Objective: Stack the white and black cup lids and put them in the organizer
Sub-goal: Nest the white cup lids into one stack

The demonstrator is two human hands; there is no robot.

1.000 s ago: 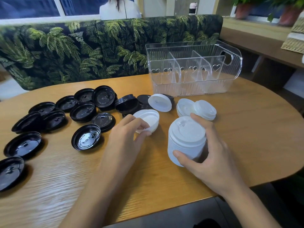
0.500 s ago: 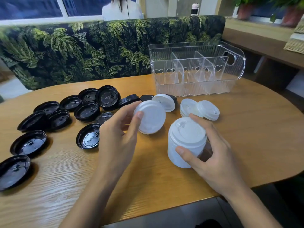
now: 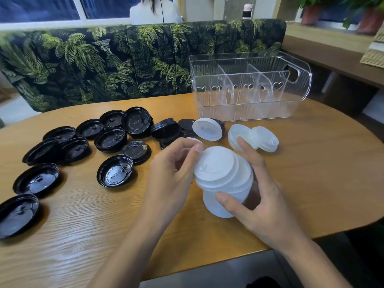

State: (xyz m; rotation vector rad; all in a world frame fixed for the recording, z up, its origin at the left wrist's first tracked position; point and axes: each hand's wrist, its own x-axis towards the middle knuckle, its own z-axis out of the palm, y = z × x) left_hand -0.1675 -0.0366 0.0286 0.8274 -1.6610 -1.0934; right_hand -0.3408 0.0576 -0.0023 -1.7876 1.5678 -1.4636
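Hands meet over a stack (image 3: 218,208) of white lids near the front of the desk (image 3: 311,173). The right hand (image 3: 264,208) grips the stack, thumb across its front and fingers (image 3: 247,148) curled round the back. The stack leans to the left; whether its base touches the desk I cannot tell. The left hand (image 3: 170,175) pinches the rim of the top lid (image 3: 216,165), fingers bent, and this lid sits tilted on the stack. Just behind, a loose white lid (image 3: 207,128) leans on a black one, and two more white lids (image 3: 264,139) lie overlapping beside it. Black lids (image 3: 112,140) are scattered over the left half of the desk, most with the hollow side up. The clear organizer (image 3: 249,113) stands at the back right, upright dividers inside. Behind it runs a palm-print sofa (image 3: 104,65).
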